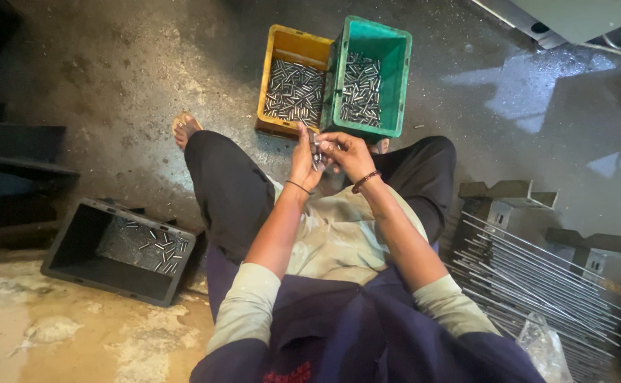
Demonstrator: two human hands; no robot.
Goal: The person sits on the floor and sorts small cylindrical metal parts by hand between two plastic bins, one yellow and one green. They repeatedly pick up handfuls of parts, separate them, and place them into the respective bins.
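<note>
While you are sitting on the concrete floor [126, 78] with knees spread, you are bringing both hands together above your lap, just in front of two crates. Your left hand [305, 159] is closing its fingers around a small bundle of metal pins [316, 154], holding them upright. Your right hand [347, 152] is touching the same bundle from the other side, its fingers curled and pinching at the pins' upper ends; whether it is gripping one pin or several cannot be told. A band is circling each wrist.

The yellow crate [290, 44] is sitting beside the green crate [396, 53], their walls touching, and both are holding heaps of short silvery pins. The green one is lying nearest your hands, its near rim just beyond your fingers.

At the floor's left edge a black crate [76, 245] is resting, well apart from your hands, carrying a few loose pins in its right corner. Along the right edge long metal rods [530, 276] are lying in a stack, with a clear plastic bag [545, 344] at their near end.
</note>
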